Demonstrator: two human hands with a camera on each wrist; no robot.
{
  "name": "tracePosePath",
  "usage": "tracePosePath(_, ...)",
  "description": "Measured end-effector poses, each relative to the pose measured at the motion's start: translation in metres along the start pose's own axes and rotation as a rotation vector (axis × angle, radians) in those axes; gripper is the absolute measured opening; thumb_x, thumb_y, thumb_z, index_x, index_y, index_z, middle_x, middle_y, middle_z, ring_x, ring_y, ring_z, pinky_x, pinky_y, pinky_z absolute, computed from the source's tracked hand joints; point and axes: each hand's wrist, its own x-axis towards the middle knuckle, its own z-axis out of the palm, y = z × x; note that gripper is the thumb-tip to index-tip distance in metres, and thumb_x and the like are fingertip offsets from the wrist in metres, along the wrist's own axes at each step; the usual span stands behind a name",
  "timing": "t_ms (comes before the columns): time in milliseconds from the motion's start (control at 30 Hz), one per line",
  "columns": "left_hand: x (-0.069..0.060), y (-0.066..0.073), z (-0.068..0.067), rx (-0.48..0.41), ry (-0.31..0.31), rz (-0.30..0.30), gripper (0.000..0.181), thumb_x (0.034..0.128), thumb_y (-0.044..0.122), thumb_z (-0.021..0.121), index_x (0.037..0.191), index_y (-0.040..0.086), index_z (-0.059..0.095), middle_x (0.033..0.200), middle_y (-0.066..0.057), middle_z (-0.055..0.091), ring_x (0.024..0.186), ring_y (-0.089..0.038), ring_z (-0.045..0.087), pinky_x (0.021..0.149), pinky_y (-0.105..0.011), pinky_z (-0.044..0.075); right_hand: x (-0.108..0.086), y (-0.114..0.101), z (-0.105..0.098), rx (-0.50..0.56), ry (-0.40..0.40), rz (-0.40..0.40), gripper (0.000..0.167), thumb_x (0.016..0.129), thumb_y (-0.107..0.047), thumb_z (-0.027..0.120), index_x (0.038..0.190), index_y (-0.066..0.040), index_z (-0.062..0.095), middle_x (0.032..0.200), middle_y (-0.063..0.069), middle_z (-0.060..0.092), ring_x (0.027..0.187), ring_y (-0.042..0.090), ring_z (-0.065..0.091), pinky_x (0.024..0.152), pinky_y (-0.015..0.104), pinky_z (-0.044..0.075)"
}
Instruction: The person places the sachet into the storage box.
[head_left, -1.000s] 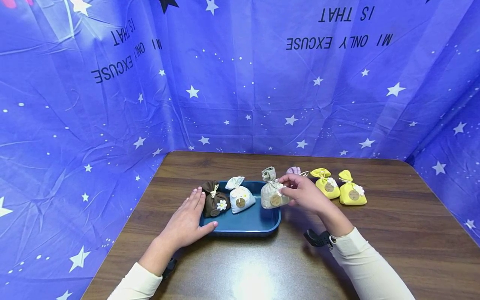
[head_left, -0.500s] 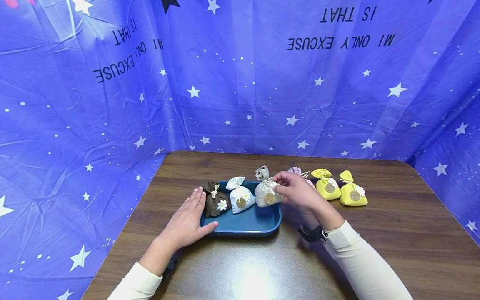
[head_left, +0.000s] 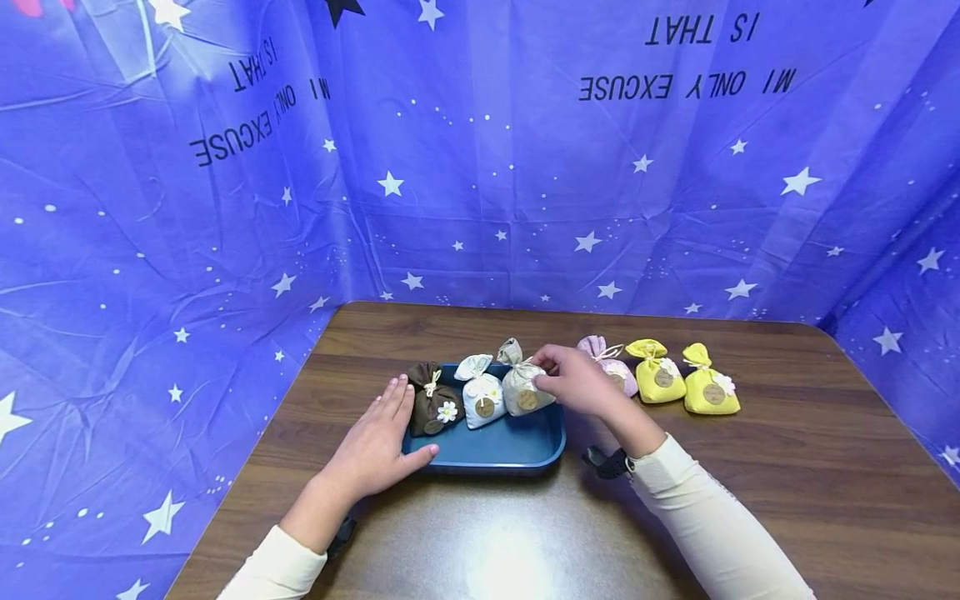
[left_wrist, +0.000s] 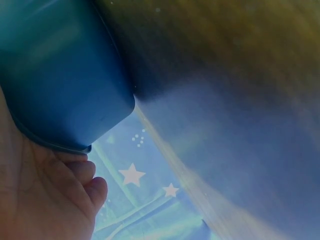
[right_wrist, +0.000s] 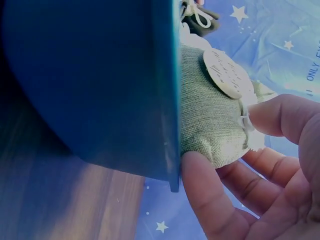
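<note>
My right hand (head_left: 577,381) pinches a beige cloth sachet (head_left: 522,392) by its right side, at the right part of the blue tray (head_left: 495,463). In the right wrist view, thumb and fingers hold the beige sachet (right_wrist: 215,110) just beyond the tray wall (right_wrist: 100,90). A white sachet (head_left: 483,398) stands immediately to its left, and a brown sachet (head_left: 431,404) with a white flower is at the tray's left end. Fingers fairly straight, my left hand (head_left: 371,446) rests along the tray's left rim, thumb at the front corner. The left wrist view shows that hand (left_wrist: 45,195) against the tray rim.
Right of the tray, a pink sachet (head_left: 617,372) and two yellow sachets, one nearer (head_left: 660,382) and one farther right (head_left: 711,396), stand on the wooden table (head_left: 787,467). A blue star-printed curtain (head_left: 480,167) surrounds the table's back and sides.
My right hand has carried the beige sachet left, from the tray's right edge to beside the white sachet. The pink sachet is now more visible. My left hand stays in place.
</note>
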Motion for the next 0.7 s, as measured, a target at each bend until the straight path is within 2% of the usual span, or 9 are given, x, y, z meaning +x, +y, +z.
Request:
tracePosePath(300, -0.001, 0.0, -0.001, 0.003, -0.013, -0.001, 0.1, 0.09, 0.064, 0.056, 0.15, -0.012, 0.03, 0.159, -0.027, 0.022, 0.148, -0.037, 0.017, 0.117, -0.05, 0.024, 0.006, -0.004, 0.007, -0.161, 0.007, -0.033, 0.014, 0.08, -0.008, 0.068, 0.094, -0.007, 0.069, 0.081, 0.0, 0.065, 0.073, 0.015, 0.057, 0.066, 0.034, 0.049)
tracePosePath(700, -0.001, 0.0, -0.001, -0.003, -0.015, -0.007, 0.1, 0.0898, 0.062, 0.058, 0.15, -0.012, 0.029, 0.159, -0.027, 0.022, 0.148, -0.037, 0.017, 0.118, -0.05, 0.024, 0.012, -0.009, 0.016, -0.231, -0.032, -0.045, 0.012, 0.078, -0.007, 0.068, 0.09, -0.008, 0.066, 0.07, -0.005, 0.055, 0.064, 0.014, 0.051, 0.058, 0.03, 0.042)
